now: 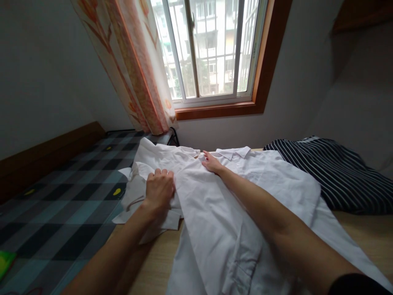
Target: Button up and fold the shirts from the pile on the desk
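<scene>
A white collared shirt (211, 209) lies spread on the pale wooden tabletop, one sleeve laid down across its front towards me. Its collar (235, 153) points to the window side. Bunched white cloth (138, 188) lies to the left of it; where one garment ends and the other begins is unclear. My left hand (159, 186) is closed, its fingers curled into the white cloth at the shirt's left edge. Near the shoulder, my right hand (211, 162) rests on the shirt with its fingers stretched out and the forearm crossing the shirt.
On the right lies a black-and-white striped cloth (331, 172). A bed with a checked cover (76, 196) borders the table (156, 256) on the left. Behind stand a barred window (211, 49) and a floral curtain (132, 61).
</scene>
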Demonstrator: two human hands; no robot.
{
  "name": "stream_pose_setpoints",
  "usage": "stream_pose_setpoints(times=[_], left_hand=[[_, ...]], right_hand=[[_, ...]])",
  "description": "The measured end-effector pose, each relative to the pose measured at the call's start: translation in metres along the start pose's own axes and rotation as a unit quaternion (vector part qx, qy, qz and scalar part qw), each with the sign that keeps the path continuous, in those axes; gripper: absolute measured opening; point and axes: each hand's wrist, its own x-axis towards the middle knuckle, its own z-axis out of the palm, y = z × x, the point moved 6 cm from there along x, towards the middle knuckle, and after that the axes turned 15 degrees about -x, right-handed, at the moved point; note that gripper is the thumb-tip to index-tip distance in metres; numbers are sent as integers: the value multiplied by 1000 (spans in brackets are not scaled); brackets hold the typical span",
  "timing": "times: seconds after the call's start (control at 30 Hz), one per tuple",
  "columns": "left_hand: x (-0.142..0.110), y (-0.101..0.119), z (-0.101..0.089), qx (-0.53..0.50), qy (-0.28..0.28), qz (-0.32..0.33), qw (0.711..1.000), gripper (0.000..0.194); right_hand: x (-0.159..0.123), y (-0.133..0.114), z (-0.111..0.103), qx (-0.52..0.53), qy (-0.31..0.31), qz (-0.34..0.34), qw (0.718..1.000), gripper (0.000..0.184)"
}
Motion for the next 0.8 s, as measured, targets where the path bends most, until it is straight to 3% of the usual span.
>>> stream_pose_setpoints(times=[0.1, 0.2, 0.3, 0.37, 0.47, 0.53, 0.63, 0.8], left_hand=[[3, 6, -23, 13, 12, 6, 1000, 36], [11, 30, -32, -47, 14, 83, 995, 33], [22, 60, -9, -138, -35, 200, 969, 34], [32, 71, 18, -154, -80, 236, 956, 37], [50, 70, 56, -132, -151, 204, 958, 50], [62, 67, 70, -119, -179, 174, 961, 57], [79, 67, 75, -108, -187, 148, 965, 65], [106, 68, 82, -103, -178, 79, 976, 75]], right_hand=[[-6, -4, -16, -27, 35, 36, 998, 53], [-37, -17, -37, -78, 62, -17, 995, 44], [-110, -34, -48, -235, 80, -147, 957, 47], [-174, -39, -40, -317, 20, -231, 919, 55], [-267, -40, -17, -352, -130, -356, 856, 70], [-308, -40, -9, -348, -172, -405, 828, 81], [-337, -37, -2, -360, -166, -445, 803, 77], [-367, -28, 10, -396, -101, -496, 766, 46]])
